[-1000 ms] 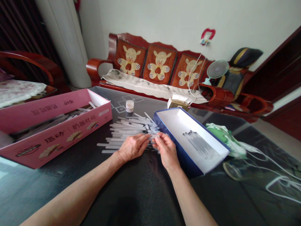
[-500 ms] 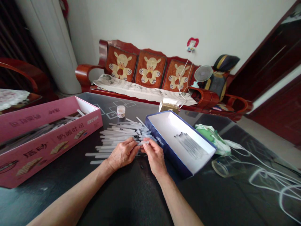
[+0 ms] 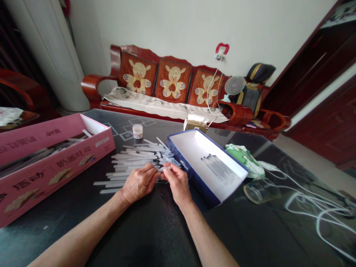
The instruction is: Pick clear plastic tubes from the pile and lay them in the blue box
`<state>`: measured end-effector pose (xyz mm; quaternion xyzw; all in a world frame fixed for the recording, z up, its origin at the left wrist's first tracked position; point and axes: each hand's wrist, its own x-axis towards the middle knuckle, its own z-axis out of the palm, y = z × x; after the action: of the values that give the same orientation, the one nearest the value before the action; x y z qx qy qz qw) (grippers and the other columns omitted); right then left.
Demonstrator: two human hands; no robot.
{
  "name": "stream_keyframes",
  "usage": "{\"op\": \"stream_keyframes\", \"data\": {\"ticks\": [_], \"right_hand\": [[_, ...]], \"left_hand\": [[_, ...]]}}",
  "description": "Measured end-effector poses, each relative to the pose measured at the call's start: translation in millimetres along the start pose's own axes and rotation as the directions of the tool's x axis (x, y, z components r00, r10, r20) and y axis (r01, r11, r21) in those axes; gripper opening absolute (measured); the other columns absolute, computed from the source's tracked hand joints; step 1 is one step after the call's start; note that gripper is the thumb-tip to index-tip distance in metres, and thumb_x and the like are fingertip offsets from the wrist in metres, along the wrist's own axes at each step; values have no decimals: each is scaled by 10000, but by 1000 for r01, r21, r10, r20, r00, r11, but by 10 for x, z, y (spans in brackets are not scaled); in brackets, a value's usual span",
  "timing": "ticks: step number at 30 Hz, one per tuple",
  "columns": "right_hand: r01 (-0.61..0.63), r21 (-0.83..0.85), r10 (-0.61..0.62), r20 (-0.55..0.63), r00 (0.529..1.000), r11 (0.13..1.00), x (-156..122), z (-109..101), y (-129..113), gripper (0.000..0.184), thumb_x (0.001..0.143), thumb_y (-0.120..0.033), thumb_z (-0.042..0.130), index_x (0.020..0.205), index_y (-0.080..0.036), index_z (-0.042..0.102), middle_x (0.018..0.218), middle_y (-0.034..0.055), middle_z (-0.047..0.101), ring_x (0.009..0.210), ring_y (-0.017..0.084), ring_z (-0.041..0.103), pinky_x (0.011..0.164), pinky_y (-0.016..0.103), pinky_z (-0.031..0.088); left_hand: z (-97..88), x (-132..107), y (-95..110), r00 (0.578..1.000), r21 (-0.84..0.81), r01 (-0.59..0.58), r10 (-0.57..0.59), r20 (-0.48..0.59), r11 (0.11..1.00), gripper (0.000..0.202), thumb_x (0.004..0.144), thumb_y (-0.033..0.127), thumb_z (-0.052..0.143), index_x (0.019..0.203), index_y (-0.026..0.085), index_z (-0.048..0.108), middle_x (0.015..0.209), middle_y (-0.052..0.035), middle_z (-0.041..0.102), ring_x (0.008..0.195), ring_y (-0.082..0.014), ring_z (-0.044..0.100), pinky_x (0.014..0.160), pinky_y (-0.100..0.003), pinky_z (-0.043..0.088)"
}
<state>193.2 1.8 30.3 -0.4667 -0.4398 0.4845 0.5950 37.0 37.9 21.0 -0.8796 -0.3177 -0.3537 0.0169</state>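
My left hand (image 3: pixel 140 182) and my right hand (image 3: pixel 178 184) meet over the dark table, fingers pinched. Between their fingertips is a short length of a thin, whitish tube (image 3: pixel 164 169); the fingers cover most of it. Just beyond and left of them lies a loose pile of pale slim sticks (image 3: pixel 122 163), a few with dark ends. To the right stands a blue-sided box (image 3: pixel 191 173) with a white inside, where a row of dark-tipped slim sticks (image 3: pixel 218 168) lies. A small dark piece (image 3: pixel 162 195) rests on the table below my hands.
At the left, a long pink box (image 3: pixel 91 154) holds more pale sticks. A small white jar (image 3: pixel 137 132) stands behind the pile. On the right are a green-and-white packet (image 3: pixel 244 159), a clear glass (image 3: pixel 260 191) and a white cable (image 3: pixel 303 207). A sofa (image 3: pixel 97 85) is beyond.
The whole view has shifted slightly, so the boxes and sofa appear a little further left. Both hands stay together at the same spot, still pinching the tube.
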Motion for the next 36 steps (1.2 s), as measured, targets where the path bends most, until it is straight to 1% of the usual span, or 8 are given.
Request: {"op": "stream_keyframes", "data": {"ticks": [3,8,12,19,26,32,36], "right_hand": [[0,-9,0,-5,1000,1000,-2,1,-5,219,754,-362,660,912,-210,665,619,-18,602,606,155,585,663,298,502],[-9,21,9,-13,1000,1000,1,15,15,227,745,-379,660,912,-226,664,641,-21,606,608,161,589,683,318,513],[-19,45,20,-31,999,999,5,28,35,237,732,-376,668,907,-216,666,641,-20,599,607,157,586,685,320,515],[-55,90,59,-47,997,994,4,41,40,237,714,-366,689,883,-201,666,651,-26,587,592,138,579,666,307,509],[-50,83,55,-63,996,995,11,54,62,262,706,-384,684,892,-200,664,635,-20,590,594,151,578,667,322,513],[-21,47,24,-68,997,999,-3,65,26,240,717,-396,672,873,-214,655,658,-10,599,596,159,578,661,323,521],[-39,82,42,-41,998,996,12,38,27,252,706,-391,685,882,-213,661,663,-10,614,603,162,589,668,328,530]], "left_hand": [[1,0,11,1000,18,-9,9,-15,1000,254,950,237,395,784,153,569,737,-27,543,634,-102,549,587,-199,465],[15,-19,31,999,59,0,2,-33,998,236,943,233,411,789,158,573,736,-25,550,626,-102,549,575,-200,462],[11,-22,46,999,90,-7,11,-49,996,224,941,230,422,793,156,572,727,-21,548,615,-103,548,569,-200,456],[-7,-8,63,999,152,-18,25,-42,988,242,944,233,418,772,160,573,710,-19,545,592,-108,542,537,-208,435],[-1,-8,56,999,155,-8,14,-36,988,247,949,248,411,799,164,589,738,-25,575,622,-103,565,560,-198,448],[-21,6,39,997,133,-37,45,-59,990,219,945,240,421,847,165,602,781,-32,605,655,-105,589,583,-199,467],[-12,22,48,996,143,-35,47,-78,989,209,945,243,427,877,167,609,821,-40,628,689,-108,606,603,-199,474]]}}
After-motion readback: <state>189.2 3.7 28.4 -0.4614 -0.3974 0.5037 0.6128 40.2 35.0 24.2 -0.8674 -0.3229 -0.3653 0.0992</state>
